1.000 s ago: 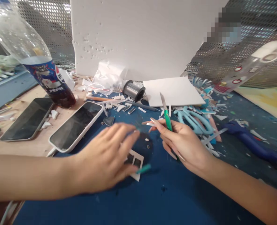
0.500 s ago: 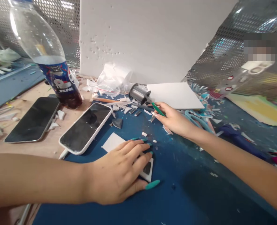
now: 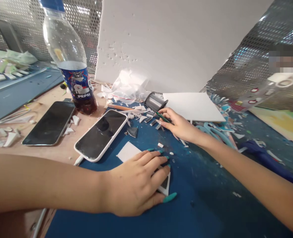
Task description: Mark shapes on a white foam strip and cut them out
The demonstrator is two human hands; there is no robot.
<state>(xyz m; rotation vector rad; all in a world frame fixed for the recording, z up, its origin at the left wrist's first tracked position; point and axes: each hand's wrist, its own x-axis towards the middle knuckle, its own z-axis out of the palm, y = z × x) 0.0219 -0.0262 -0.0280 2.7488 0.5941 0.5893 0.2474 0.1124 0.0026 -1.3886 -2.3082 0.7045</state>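
My left hand [image 3: 136, 181] lies flat, fingers spread, on a white card piece with dark squares [image 3: 165, 186] on the blue mat [image 3: 186, 211]. A plain white card scrap [image 3: 127, 151] peeks out just beyond its fingertips. My right hand [image 3: 180, 125] reaches forward with its fingers closed round a green-handled craft knife [image 3: 162, 117]. Its fingertips are at several small grey cut pieces [image 3: 150, 120] beside a metal wire spool [image 3: 155, 101].
A white-cased phone [image 3: 102, 134] and a black phone [image 3: 49, 123] lie at left near a Pepsi bottle [image 3: 70, 62]. A foam board [image 3: 176, 43] stands behind, with a white sheet [image 3: 193, 106], light-blue scissors [image 3: 216, 134] and scattered offcuts at right.
My right hand has reached forward from the mat's middle to the grey pieces by the spool, carrying the knife. My left hand settled flat on the card piece. The view shifted.
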